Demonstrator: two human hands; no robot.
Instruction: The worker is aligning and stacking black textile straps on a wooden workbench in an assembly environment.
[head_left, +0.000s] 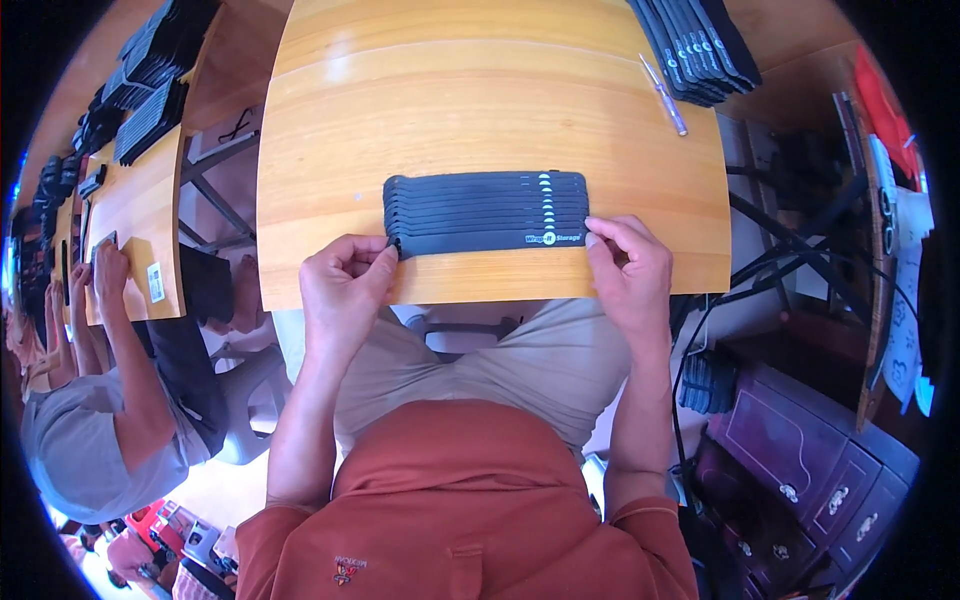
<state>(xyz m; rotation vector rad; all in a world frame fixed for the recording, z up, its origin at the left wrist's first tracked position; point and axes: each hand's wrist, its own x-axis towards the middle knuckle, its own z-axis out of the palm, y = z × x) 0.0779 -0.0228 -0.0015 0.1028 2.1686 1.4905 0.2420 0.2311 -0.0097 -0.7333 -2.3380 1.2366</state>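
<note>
A fanned stack of black fabric straps [460, 215] lies flat on the wooden table in front of me, each strap overlapping the one behind it. White printing shows near their right ends. My left hand [348, 280] pinches the left end of the nearest strap between thumb and index finger. At the opposite end, my right hand [632, 265] has its thumb and index finger closed at the strap's right tip. Both forearms reach in from the lower edge.
A screwdriver-like tool with a clear purple handle [668, 105] lies at the far right of the table [480, 110]. Beside it sits another strap bundle [695, 50]. At left, a co-worker's hand [110, 270] is over a neighbouring table holding strap piles [150, 120]. A dark drawer cabinet [790, 450] stands lower right.
</note>
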